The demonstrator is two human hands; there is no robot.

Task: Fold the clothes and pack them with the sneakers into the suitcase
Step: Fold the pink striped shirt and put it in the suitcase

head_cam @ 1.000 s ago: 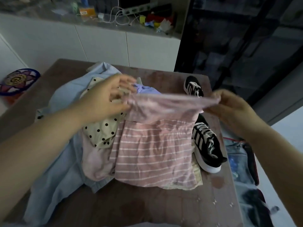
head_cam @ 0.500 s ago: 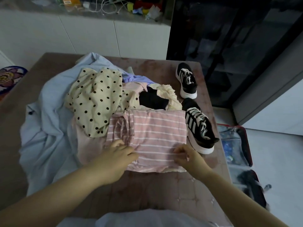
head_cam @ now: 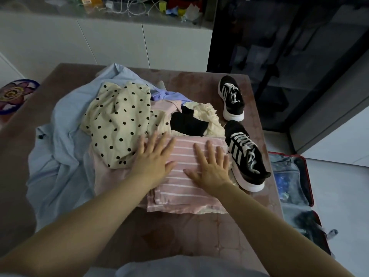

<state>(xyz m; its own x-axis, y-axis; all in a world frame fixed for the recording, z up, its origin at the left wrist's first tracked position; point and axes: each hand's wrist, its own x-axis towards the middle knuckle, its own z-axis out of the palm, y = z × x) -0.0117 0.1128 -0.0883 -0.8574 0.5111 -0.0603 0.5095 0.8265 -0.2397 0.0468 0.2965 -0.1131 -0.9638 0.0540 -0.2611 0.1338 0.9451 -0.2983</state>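
A folded pink striped garment (head_cam: 180,188) lies at the front of the clothes pile on the brown table (head_cam: 179,232). My left hand (head_cam: 154,158) presses flat on its left part with fingers spread. My right hand (head_cam: 211,166) lies flat on its right part. Behind sit a cream polka-dot garment (head_cam: 117,124), a black piece (head_cam: 187,122), a cream frilly piece (head_cam: 209,116) and a large light-blue garment (head_cam: 58,156). Two black sneakers with white stripes (head_cam: 232,97) (head_cam: 246,154) stand on the table's right side. The open red suitcase (head_cam: 293,188) lies on the floor to the right.
White cabinets with a cluttered counter (head_cam: 119,9) stand behind the table. A dark glass cabinet (head_cam: 279,47) rises at the back right. A patterned round mat (head_cam: 16,94) lies on the floor at the left.
One second ago both hands held the striped garment's top edge raised; they folded it down toward me, and now both palms press flat on the folded piece.
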